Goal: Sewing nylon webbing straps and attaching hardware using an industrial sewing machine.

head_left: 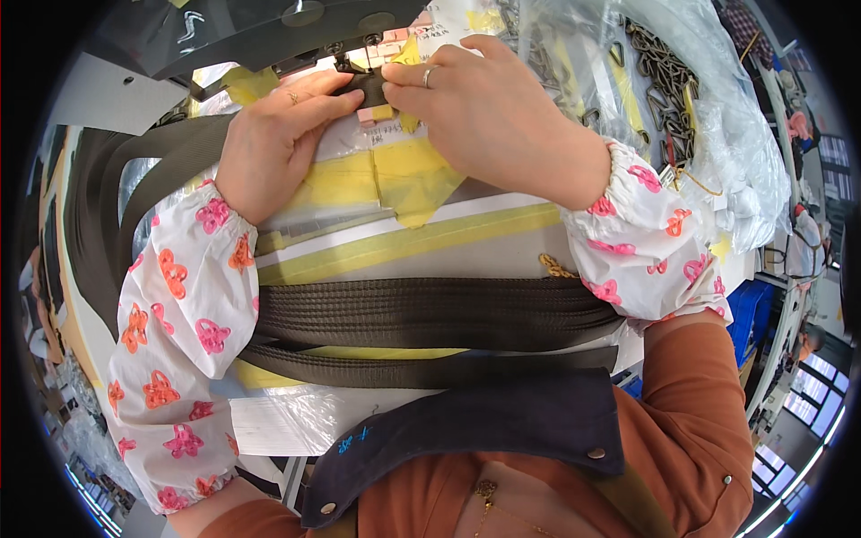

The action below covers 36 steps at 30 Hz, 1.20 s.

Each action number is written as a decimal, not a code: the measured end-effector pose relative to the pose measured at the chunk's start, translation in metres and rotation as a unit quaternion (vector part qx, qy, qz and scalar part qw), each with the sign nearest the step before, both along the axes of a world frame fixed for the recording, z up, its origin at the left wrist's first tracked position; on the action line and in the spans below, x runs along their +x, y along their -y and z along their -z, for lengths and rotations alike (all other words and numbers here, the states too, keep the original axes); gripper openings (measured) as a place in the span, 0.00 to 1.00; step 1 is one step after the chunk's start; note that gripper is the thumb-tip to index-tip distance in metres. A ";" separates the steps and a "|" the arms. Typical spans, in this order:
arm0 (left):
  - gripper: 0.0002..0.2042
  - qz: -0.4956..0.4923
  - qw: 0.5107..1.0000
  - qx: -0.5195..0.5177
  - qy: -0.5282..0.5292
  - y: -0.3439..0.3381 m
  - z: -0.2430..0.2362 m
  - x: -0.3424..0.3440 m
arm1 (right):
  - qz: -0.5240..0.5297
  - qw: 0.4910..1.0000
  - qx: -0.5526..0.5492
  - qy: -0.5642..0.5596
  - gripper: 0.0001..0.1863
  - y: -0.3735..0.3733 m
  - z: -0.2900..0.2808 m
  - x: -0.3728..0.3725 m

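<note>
In the head view, the dark webbing piece (369,90) is lying at the upper centre of the frame, just below the presser foot (343,63) of a dark sewing machine (242,40) that is filling the upper left. The left hand (282,139) is reaching in from the left, its fingers held close together and its fingertips touching the piece's left side. The right hand (493,112), wearing a ring, is bending over from the right with its fingertips at the piece's right edge; I cannot tell whether either hand is pinching the piece or only pressing on it. Pink and yellow blocks (373,115) are sitting just below it, and yellow tape (336,184) is covering the surface between the wrists. Long dark straps (94,206) are looping down the left side, while a stack of dark webbing (430,314) is stretching across the middle of the frame, below the hands. At the upper right, metal hooks (664,81) are lying in a heap beside crumpled clear plastic (740,179). Flower-coloured sleeve covers (179,336) are wrapping both forearms.
</note>
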State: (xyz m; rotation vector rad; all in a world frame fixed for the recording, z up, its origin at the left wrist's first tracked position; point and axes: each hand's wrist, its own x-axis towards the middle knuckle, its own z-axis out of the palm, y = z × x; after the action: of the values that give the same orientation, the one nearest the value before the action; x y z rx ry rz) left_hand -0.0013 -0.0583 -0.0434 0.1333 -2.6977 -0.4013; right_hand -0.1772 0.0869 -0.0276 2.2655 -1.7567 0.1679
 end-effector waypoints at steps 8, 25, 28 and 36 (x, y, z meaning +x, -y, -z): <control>0.15 -0.028 0.996 0.087 -0.002 0.017 0.019 -0.005 | 0.018 1.000 0.019 -0.009 0.21 0.012 -0.002 -0.009; 0.11 -0.050 0.979 0.136 0.145 0.025 0.008 -0.001 | 0.010 0.999 -0.046 0.025 0.18 0.017 0.014 -0.012; 0.11 -0.031 0.987 0.125 0.101 0.024 0.011 -0.002 | 0.013 0.997 -0.051 0.060 0.19 0.013 0.011 -0.010; 0.12 0.027 0.998 -0.062 0.003 -0.002 -0.002 0.002 | -0.016 0.997 -0.014 0.070 0.15 0.002 0.004 -0.002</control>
State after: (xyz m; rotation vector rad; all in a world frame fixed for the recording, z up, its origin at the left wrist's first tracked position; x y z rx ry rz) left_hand 0.0010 -0.0562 -0.0411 0.0274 -2.7288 -0.2487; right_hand -0.1794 0.0850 -0.0318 2.3146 -1.7728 0.3622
